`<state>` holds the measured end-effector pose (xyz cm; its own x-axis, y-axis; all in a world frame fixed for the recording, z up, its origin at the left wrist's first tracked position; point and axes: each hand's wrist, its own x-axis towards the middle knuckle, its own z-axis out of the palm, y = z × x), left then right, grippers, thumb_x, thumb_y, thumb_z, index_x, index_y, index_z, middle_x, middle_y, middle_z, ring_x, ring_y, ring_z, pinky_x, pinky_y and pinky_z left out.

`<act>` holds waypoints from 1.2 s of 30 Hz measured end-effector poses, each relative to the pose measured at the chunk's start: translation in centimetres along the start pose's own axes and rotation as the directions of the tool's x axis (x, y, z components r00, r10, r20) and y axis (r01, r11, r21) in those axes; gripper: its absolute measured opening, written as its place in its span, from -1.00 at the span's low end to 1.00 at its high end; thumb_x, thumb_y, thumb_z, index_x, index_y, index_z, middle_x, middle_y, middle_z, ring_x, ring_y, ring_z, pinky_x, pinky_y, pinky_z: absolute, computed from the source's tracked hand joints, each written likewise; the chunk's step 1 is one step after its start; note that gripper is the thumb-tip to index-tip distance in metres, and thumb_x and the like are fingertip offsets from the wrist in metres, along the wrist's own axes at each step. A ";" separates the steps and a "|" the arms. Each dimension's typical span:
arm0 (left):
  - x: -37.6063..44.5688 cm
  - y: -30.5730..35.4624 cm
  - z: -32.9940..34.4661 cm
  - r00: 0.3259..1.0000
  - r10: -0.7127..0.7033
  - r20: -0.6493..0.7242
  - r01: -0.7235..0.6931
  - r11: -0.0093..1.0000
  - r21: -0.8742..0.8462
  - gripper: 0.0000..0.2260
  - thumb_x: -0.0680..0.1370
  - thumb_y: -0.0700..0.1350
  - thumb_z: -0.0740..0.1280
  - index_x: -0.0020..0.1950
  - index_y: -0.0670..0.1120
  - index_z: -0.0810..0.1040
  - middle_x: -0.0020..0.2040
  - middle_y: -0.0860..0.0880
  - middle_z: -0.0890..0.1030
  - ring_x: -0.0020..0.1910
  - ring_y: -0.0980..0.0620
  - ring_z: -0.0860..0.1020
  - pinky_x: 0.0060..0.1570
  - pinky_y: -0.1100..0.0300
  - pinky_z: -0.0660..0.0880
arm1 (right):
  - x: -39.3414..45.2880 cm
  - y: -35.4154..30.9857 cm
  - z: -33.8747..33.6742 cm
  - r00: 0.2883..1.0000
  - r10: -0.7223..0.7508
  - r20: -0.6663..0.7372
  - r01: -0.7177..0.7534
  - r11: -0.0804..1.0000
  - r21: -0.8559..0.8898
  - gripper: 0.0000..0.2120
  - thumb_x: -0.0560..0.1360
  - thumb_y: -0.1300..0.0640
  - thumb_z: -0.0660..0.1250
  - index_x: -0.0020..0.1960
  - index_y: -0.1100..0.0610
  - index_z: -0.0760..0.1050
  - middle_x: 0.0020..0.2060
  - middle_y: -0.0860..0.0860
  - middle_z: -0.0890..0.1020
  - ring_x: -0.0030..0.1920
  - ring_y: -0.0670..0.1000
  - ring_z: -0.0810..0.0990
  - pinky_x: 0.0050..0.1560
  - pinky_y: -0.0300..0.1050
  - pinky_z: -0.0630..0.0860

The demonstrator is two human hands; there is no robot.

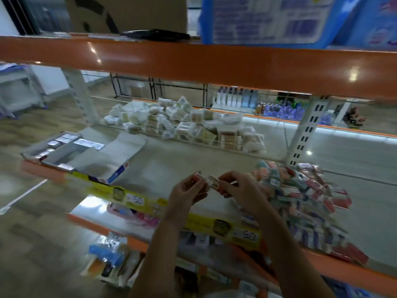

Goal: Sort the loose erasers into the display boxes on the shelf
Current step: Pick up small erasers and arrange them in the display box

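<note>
Both my hands are raised over the front of the shelf (171,168). My left hand (187,192) pinches a small red and white eraser (198,177). My right hand (238,190) grips another small boxed eraser (214,182), and the two erasers nearly touch end to end. A large heap of loose erasers (305,196) in red, blue and pink wrappers covers the right side of the shelf. At the left stands an open blue and white display box (101,164) with its lid folded back. Beside it a grey display box (58,147) holds a few erasers.
A wire basket (184,125) of white packets runs along the back of the shelf. An orange beam (193,63) crosses overhead. Yellow price tags (133,198) line the shelf's front edge. Lower shelves hold packaged goods (111,261). A perforated upright (305,134) stands at right.
</note>
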<state>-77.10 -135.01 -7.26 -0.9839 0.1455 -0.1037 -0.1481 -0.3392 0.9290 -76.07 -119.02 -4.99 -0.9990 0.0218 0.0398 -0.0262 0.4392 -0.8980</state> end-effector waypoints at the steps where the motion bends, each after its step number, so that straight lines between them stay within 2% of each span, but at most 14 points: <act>1: 0.0 0.3 -1.2 1.000 -0.012 -0.022 0.011 1.000 -0.025 -0.74 0.51 -0.23 0.33 0.19 -0.12 0.54 -0.06 -0.08 0.66 -0.16 0.06 0.65 -0.22 0.30 0.55 | 0.3 -0.5 1.2 1.000 -0.006 0.012 0.006 1.000 0.010 -0.92 0.53 0.22 0.30 -0.01 0.21 0.52 -0.25 0.03 0.62 -0.25 0.00 0.61 -0.21 -0.21 0.58; 3: 0.0 1.1 -3.6 0.998 -0.021 -0.056 0.017 0.997 -0.072 -0.69 0.52 -0.30 0.29 0.26 -0.16 0.50 -0.03 -0.08 0.64 -0.16 0.05 0.63 -0.24 0.31 0.56 | 1.0 -1.4 3.4 0.999 -0.016 0.029 0.015 1.000 0.015 -0.94 0.54 0.21 0.29 -0.02 0.18 0.52 -0.23 0.05 0.62 -0.21 0.05 0.63 -0.17 -0.14 0.59; 5: -0.4 2.0 -6.3 0.998 -0.006 -0.063 -0.001 0.994 -0.106 -0.64 0.51 -0.37 0.27 0.29 -0.17 0.47 -0.03 -0.08 0.60 -0.15 0.06 0.63 -0.23 0.31 0.57 | 1.7 -2.2 5.4 0.999 -0.023 0.046 0.022 1.000 0.014 -0.93 0.54 0.22 0.29 0.00 0.18 0.52 -0.21 0.04 0.61 -0.22 0.06 0.63 -0.21 -0.18 0.59; 7: -1.1 3.0 -8.8 0.998 0.039 -0.050 -0.045 0.989 -0.143 -0.60 0.44 -0.38 0.30 0.25 -0.14 0.50 -0.10 -0.11 0.58 -0.21 0.07 0.64 -0.20 0.30 0.57 | 2.4 -3.0 7.3 0.997 0.002 0.079 -0.011 0.995 0.103 -0.94 0.54 0.25 0.28 -0.02 0.19 0.52 -0.19 0.09 0.60 -0.25 0.04 0.65 -0.27 -0.20 0.59; 10: -2.0 4.3 -12.3 0.992 0.080 -0.097 -0.096 0.979 -0.182 -0.61 0.33 -0.33 0.34 0.14 -0.08 0.56 -0.14 -0.08 0.62 -0.23 0.04 0.65 -0.18 0.28 0.58 | 3.6 -4.3 10.0 0.987 0.016 0.162 -0.059 0.963 0.264 -0.89 0.55 0.29 0.25 -0.08 0.13 0.51 -0.19 0.11 0.59 -0.28 0.06 0.68 -0.25 -0.08 0.63; 12: -2.1 5.0 -14.5 0.984 0.100 -0.151 -0.127 0.974 -0.187 -0.66 0.36 -0.36 0.33 0.09 -0.10 0.57 -0.12 -0.05 0.64 -0.21 0.03 0.65 -0.18 0.26 0.59 | 4.7 -5.3 11.9 0.978 -0.006 0.209 -0.059 0.951 0.303 -0.88 0.55 0.29 0.24 -0.08 0.13 0.51 -0.20 0.11 0.59 -0.27 0.07 0.68 -0.26 -0.09 0.63; 14: -2.0 5.6 -16.5 0.974 0.111 -0.198 -0.145 0.975 -0.168 -0.71 0.44 -0.42 0.28 0.05 -0.11 0.56 -0.14 -0.02 0.65 -0.22 0.05 0.64 -0.20 0.26 0.59 | 6.0 -6.5 13.9 0.968 -0.037 0.248 -0.050 0.940 0.337 -0.88 0.55 0.30 0.24 -0.08 0.14 0.52 -0.20 0.11 0.58 -0.30 0.06 0.68 -0.29 -0.13 0.62; 17: -1.3 6.3 -19.7 0.950 0.150 -0.274 -0.181 0.979 -0.092 -0.70 0.44 -0.48 0.25 0.00 -0.13 0.54 -0.21 0.00 0.67 -0.26 0.08 0.63 -0.24 0.29 0.56 | 8.2 -8.3 17.0 0.942 -0.080 0.327 -0.049 0.928 0.368 -0.87 0.55 0.32 0.23 -0.07 0.16 0.52 -0.20 0.13 0.57 -0.33 0.04 0.67 -0.31 -0.15 0.62; 20: -0.1 7.6 -23.2 0.924 0.203 -0.324 -0.208 0.978 0.019 -0.68 0.44 -0.50 0.26 0.00 -0.13 0.55 -0.19 -0.02 0.67 -0.21 0.04 0.61 -0.16 0.25 0.53 | 10.5 -9.9 20.0 0.909 -0.134 0.396 -0.028 0.926 0.377 -0.84 0.55 0.34 0.22 -0.07 0.16 0.54 -0.19 0.14 0.57 -0.33 0.04 0.67 -0.35 -0.18 0.60; 22: 0.9 8.9 -25.7 0.919 0.226 -0.322 -0.218 0.974 0.061 -0.69 0.44 -0.49 0.28 0.03 -0.14 0.54 -0.16 -0.05 0.67 -0.18 0.02 0.61 -0.12 0.24 0.54 | 12.4 -11.1 22.2 0.891 -0.167 0.423 -0.008 0.925 0.381 -0.84 0.55 0.34 0.21 -0.06 0.15 0.53 -0.20 0.15 0.57 -0.32 0.04 0.67 -0.35 -0.20 0.58; 26: 3.4 12.0 -30.1 0.921 0.247 -0.302 -0.231 0.969 0.088 -0.70 0.42 -0.48 0.29 0.01 -0.14 0.53 -0.22 -0.02 0.67 -0.22 0.09 0.62 -0.19 0.31 0.54 | 16.6 -13.9 26.0 0.872 -0.218 0.438 0.040 0.924 0.379 -0.84 0.54 0.34 0.22 -0.04 0.17 0.54 -0.15 0.18 0.60 -0.29 0.06 0.68 -0.32 -0.21 0.58; 30: 6.7 15.1 -34.6 0.916 0.281 -0.288 -0.251 0.958 0.136 -0.70 0.42 -0.48 0.29 -0.01 -0.11 0.53 -0.20 0.01 0.67 -0.22 0.12 0.61 -0.20 0.33 0.54 | 20.7 -16.5 29.7 0.869 -0.214 0.447 0.017 0.914 0.405 -0.84 0.53 0.34 0.24 -0.05 0.17 0.57 -0.14 0.18 0.63 -0.27 0.06 0.68 -0.26 -0.22 0.59; 33: 8.6 16.8 -37.5 0.906 0.289 -0.309 -0.290 0.956 0.045 -0.70 0.39 -0.44 0.31 0.02 -0.13 0.51 -0.24 0.02 0.67 -0.27 0.14 0.61 -0.25 0.34 0.53 | 23.1 -17.8 32.5 0.854 -0.192 0.483 -0.018 0.917 0.398 -0.84 0.53 0.33 0.26 -0.04 0.16 0.59 -0.13 0.20 0.64 -0.27 0.05 0.67 -0.22 -0.23 0.59; 36: 10.1 17.6 -40.3 0.904 0.246 -0.349 -0.302 0.946 -0.117 -0.72 0.31 -0.32 0.34 0.00 -0.15 0.49 -0.19 -0.05 0.66 -0.23 0.09 0.64 -0.20 0.27 0.58 | 24.8 -18.5 35.2 0.840 -0.163 0.517 -0.055 0.923 0.380 -0.85 0.52 0.31 0.28 -0.04 0.13 0.59 -0.15 0.15 0.65 -0.23 0.06 0.67 -0.19 -0.21 0.60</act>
<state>-93.70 -176.91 -6.31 -0.9610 -0.2764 0.0107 0.1458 -0.4734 0.8687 -101.62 -158.20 -2.76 -0.8544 -0.5175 -0.0472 0.0171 0.0628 -0.9979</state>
